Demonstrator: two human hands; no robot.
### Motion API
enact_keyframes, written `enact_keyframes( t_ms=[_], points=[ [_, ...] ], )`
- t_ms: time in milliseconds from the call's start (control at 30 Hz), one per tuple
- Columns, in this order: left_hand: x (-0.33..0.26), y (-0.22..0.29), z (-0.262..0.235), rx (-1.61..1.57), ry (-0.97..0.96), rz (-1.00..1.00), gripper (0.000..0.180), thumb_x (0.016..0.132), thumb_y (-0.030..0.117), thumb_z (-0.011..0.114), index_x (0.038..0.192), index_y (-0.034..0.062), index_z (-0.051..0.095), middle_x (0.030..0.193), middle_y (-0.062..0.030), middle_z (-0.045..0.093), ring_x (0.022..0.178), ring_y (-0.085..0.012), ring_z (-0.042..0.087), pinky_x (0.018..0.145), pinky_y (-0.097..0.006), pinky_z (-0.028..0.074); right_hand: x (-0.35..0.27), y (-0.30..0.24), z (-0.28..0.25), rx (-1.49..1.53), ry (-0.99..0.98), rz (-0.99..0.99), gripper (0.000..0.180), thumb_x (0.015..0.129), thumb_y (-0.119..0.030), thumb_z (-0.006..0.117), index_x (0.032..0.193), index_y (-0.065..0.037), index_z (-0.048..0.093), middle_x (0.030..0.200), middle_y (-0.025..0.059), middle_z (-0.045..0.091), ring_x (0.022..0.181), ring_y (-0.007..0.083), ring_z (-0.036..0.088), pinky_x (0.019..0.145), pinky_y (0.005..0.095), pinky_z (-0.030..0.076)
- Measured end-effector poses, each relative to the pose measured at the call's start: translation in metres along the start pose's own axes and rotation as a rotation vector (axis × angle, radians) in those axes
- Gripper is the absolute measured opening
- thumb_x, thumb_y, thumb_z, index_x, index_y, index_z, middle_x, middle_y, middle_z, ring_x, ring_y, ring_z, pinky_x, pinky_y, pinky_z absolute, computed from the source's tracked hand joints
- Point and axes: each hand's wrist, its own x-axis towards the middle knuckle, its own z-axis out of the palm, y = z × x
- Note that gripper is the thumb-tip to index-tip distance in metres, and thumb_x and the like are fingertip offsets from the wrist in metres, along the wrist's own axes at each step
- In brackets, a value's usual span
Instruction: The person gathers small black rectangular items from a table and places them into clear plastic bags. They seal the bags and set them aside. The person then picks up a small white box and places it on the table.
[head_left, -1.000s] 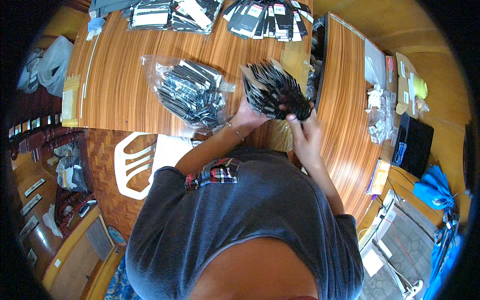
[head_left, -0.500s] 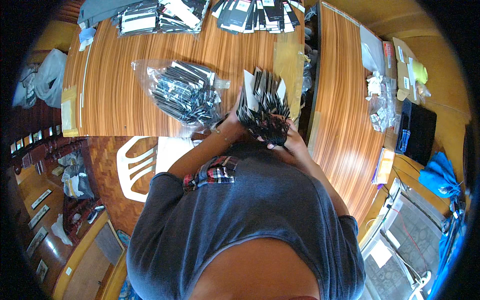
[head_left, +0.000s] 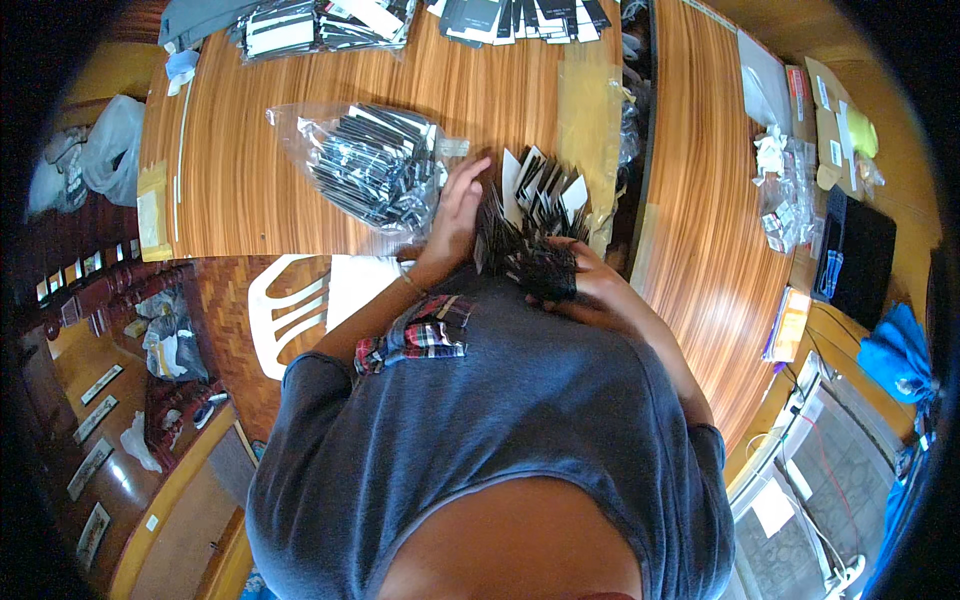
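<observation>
My right hand grips a thick fanned bundle of black and white tags with dark strings, held close to my chest at the near edge of the wooden table. With its fingers spread, my left hand presses against the left side of that bundle. Just left of it lies a clear plastic bag stuffed with more black and white tags.
Rows of dark tags and another bagged pile lie along the table's far edge. A second wooden table at right carries small plastic bags, cardboard and a black box. A white plastic chair stands below the table at left.
The tag bundle has come down from in front of me to the table's near edge. My left hand has opened and now lies flat against its side.
</observation>
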Motion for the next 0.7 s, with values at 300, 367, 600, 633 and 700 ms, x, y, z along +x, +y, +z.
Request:
enact_keyframes(
  t_ms=[300, 367, 600, 633, 700],
  points=[
    [0.071, 0.021, 0.019, -0.219, -0.606, 0.275, 0.040, 0.092, 0.033, 0.032, 0.110, 0.0078, 0.058, 0.122, -0.0087, 0.050, 0.119, -0.0257, 0.038, 0.104, -0.037, 0.021, 0.001, -0.007, -0.003, -0.697, -0.053, -0.485, 0.029, 0.069, -0.012, 0.059, 0.098, -0.012, 0.062, 0.118, 0.0074, 0.050, 0.115, 0.0288, 0.039, 0.094, 0.0382, 0.036],
    [0.075, 0.015, 0.024, -0.182, -0.809, 0.350, 0.038, 0.092, 0.031, 0.034, 0.106, 0.0082, 0.061, 0.119, -0.0071, 0.053, 0.118, -0.0256, 0.038, 0.104, -0.037, 0.021, -0.007, -0.043, 0.004, -0.725, -0.030, -0.433, 0.029, 0.067, -0.011, 0.057, 0.096, -0.009, 0.062, 0.117, 0.0091, 0.049, 0.112, 0.0290, 0.041, 0.092, 0.0377, 0.038],
    [0.070, 0.017, 0.023, -0.234, -0.745, 0.347, 0.034, 0.090, 0.020, 0.034, 0.095, 0.0051, 0.064, 0.105, -0.0080, 0.059, 0.106, -0.0245, 0.046, 0.098, -0.036, 0.028, -0.004, -0.088, 0.007, -0.864, -0.138, -0.236, 0.019, 0.069, -0.002, 0.055, 0.088, 0.000, 0.053, 0.095, 0.0132, 0.046, 0.091, 0.0286, 0.051, 0.079, 0.0373, 0.043],
    [0.069, 0.018, 0.025, -0.248, -0.719, 0.376, 0.035, 0.090, 0.020, 0.033, 0.094, 0.0048, 0.064, 0.102, -0.0086, 0.060, 0.101, -0.0242, 0.049, 0.096, -0.035, 0.031, 0.002, -0.082, 0.010, -0.783, -0.163, -0.257, 0.022, 0.068, 0.001, 0.055, 0.089, 0.000, 0.052, 0.095, 0.0129, 0.046, 0.092, 0.0285, 0.051, 0.079, 0.0363, 0.042],
    [0.069, 0.019, 0.026, -0.259, -0.726, 0.381, 0.033, 0.090, 0.021, 0.037, 0.091, 0.0038, 0.065, 0.101, -0.0082, 0.060, 0.100, -0.0239, 0.049, 0.093, -0.035, 0.033, 0.009, -0.080, 0.016, -0.656, -0.217, -0.316, 0.025, 0.067, 0.006, 0.055, 0.092, 0.001, 0.050, 0.096, 0.0125, 0.045, 0.092, 0.0287, 0.051, 0.079, 0.0353, 0.042]
  ],
)
